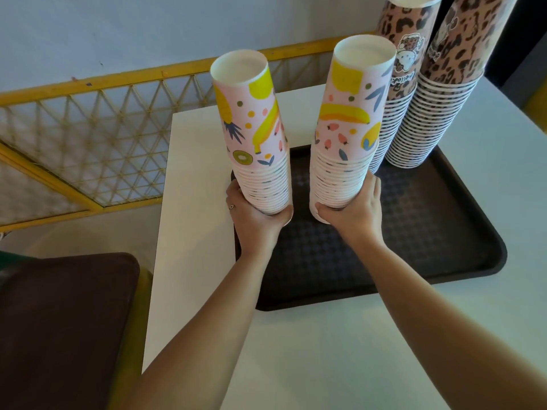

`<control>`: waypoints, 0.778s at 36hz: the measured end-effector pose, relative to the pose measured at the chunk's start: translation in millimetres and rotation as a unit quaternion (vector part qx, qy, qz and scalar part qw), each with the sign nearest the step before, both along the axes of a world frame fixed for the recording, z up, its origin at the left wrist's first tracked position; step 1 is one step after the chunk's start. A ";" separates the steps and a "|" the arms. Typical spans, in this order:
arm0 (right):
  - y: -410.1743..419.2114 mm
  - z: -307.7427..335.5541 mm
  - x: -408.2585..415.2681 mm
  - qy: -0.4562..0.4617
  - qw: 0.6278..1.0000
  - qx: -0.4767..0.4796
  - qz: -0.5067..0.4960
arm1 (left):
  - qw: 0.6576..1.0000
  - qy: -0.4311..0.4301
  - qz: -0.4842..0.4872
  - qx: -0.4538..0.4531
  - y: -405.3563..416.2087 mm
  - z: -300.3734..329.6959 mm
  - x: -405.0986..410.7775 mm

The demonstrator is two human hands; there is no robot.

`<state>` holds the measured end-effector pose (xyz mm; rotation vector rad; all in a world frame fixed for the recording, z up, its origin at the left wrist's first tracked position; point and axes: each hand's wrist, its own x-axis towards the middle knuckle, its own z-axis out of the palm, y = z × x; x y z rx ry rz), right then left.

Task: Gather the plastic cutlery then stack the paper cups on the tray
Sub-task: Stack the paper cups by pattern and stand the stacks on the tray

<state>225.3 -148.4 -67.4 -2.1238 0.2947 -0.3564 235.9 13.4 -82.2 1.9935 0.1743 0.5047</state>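
Tray [461, 261] near half open; leopard stacks [414, 119] block far-right corner.

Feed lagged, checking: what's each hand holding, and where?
Left hand grips the left fruit-print cup stack at its base; right hand grips the right fruit-print stack likewise.

Four stacks of paper cups in all: two fruit-print stacks, the left fruit-print stack [260, 161] and the right fruit-print stack [343, 149]; two leopard-print stacks, one [396, 93] beside the other [438, 108] (cups per stack too tightly nested to count); one dark tray [429, 232]; one white table [325, 350]; two hands, left hand [254, 220] and right hand [355, 211]; one brown cushion [59, 321].
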 end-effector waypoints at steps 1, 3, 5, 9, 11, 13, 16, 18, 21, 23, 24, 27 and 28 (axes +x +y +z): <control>-0.6 1.2 1.6 0.001 1.000 0.003 0.002 | 1.000 -0.002 -0.002 -0.002 0.2 0.9 2.0; -2.4 3.8 3.9 0.001 1.000 0.009 0.005 | 1.000 -0.005 -0.008 -0.004 -0.6 3.0 4.9; -4.5 6.0 4.7 -0.003 1.000 0.019 0.004 | 1.000 -0.007 -0.009 -0.002 -4.4 4.7 6.5; 0.1 3.9 0.8 -0.023 0.999 0.026 -0.019 | 1.000 -0.006 0.013 0.014 -16.3 7.1 3.7; 4.9 0.3 0.1 -0.020 0.999 0.027 -0.041 | 0.998 -0.004 0.040 0.043 -20.6 7.7 2.1; 7.7 -2.1 1.8 -0.016 0.998 0.021 -0.058 | 0.996 -0.002 0.060 0.060 -22.6 8.6 2.8; 7.5 -2.9 6.9 -0.014 0.997 0.013 -0.070 | 0.996 0.005 0.065 0.054 -22.4 7.9 6.7; 6.0 -2.7 9.7 -0.015 0.998 0.010 -0.068 | 0.997 0.001 0.062 0.052 -20.9 6.2 8.8; 2.8 -2.4 12.6 -0.019 0.998 0.004 -0.059 | 0.997 -0.006 0.058 0.047 -19.0 6.1 9.9; 1.0 -1.7 14.4 -0.020 0.999 0.009 -0.050 | 0.998 -0.010 0.054 0.041 -17.6 5.5 11.2; 0.7 -1.1 15.2 -0.020 0.999 0.013 -0.044 | 0.998 -0.012 0.052 0.036 -17.1 5.3 11.8; 4.3 -0.6 14.6 -0.032 0.998 0.026 -0.038 | 0.999 -0.023 0.045 0.014 -18.3 4.5 12.8; 7.5 -1.4 13.4 -0.039 0.998 0.026 -0.045 | 0.998 -0.023 0.049 0.013 -19.8 4.6 12.7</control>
